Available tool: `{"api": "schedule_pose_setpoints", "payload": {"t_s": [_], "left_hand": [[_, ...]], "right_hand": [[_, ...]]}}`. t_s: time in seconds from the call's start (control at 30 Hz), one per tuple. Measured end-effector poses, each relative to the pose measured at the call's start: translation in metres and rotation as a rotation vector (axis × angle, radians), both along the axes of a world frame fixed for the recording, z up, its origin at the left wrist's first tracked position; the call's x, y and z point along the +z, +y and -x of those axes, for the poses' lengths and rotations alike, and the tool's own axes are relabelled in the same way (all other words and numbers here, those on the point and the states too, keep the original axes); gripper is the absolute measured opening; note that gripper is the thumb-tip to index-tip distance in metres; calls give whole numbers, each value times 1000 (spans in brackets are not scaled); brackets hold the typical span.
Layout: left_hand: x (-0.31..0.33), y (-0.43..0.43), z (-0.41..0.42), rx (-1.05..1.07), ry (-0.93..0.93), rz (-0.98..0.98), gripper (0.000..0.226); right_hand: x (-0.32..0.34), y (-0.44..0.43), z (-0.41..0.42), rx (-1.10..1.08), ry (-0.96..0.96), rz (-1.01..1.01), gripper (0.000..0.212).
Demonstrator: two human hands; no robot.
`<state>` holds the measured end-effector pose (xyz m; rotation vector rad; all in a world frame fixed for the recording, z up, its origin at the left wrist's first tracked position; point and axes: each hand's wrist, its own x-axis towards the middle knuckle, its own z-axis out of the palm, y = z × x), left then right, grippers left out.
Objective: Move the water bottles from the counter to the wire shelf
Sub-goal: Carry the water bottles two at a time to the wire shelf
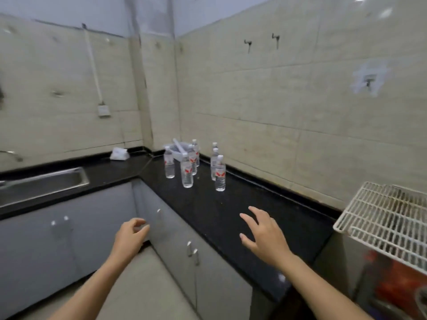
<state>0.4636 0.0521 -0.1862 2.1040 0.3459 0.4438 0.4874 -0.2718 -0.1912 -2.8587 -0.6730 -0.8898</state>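
Water bottles [187,172] stand in a loose cluster near the far corner of the black desk [231,218], where its two runs meet; at least six show, though some overlap and the count is unsure. Each stands upright, long axis vertical, white cap up, red-and-white label facing roughly toward the camera. Just behind them at the wall lies a white plastic tray [179,150]. Both hands are empty and well short of the bottles. The right hand [263,236] hovers over the near part of the desk, its grip wide with fingers spread. The left hand [130,236] hangs off the desk edge in front of the grey cabinet doors [175,241], its grip narrow with fingers loosely curled around nothing. The white wire shelf [388,220] sits past the right end of the desk, and no bottle is visible on it. The step in hand appears to be the reach. It would go best aimed at the nearest bottle [220,175], wrapping the grip around the labelled middle, lifting straight up to spare its neighbours, then keeping it vertical on the way to the grid.
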Motion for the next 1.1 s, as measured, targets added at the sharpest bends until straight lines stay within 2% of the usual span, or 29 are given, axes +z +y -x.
{"api": "schedule_pose_setpoints", "payload": {"t_s": [0.2, 0.4, 0.53, 0.6, 0.77, 0.9, 1.1], "left_hand": [[-26, 105, 44, 155, 26, 50, 21], [-40, 163, 33, 245, 29, 95, 16], [-38, 193, -9, 249, 17, 64, 15], [-31, 206, -34, 245, 9, 48, 18], [-17, 248, -93, 242, 16, -26, 14], [-18, 282, -135, 277, 19, 18, 16], [-55, 315, -194, 269, 76, 96, 19]], "right_hand": [[-31, 111, -8, 148, 178, 119, 64], [-35, 180, -58, 139, 268, 120, 58], [-43, 219, -115, 157, 301, 23, 49], [-44, 240, -145, 170, 367, -82, 52], [-48, 290, -221, 163, 508, -173, 54], [-50, 328, -268, 180, 563, -167, 53], [-68, 369, -323, 169, 628, -119, 53]]}}
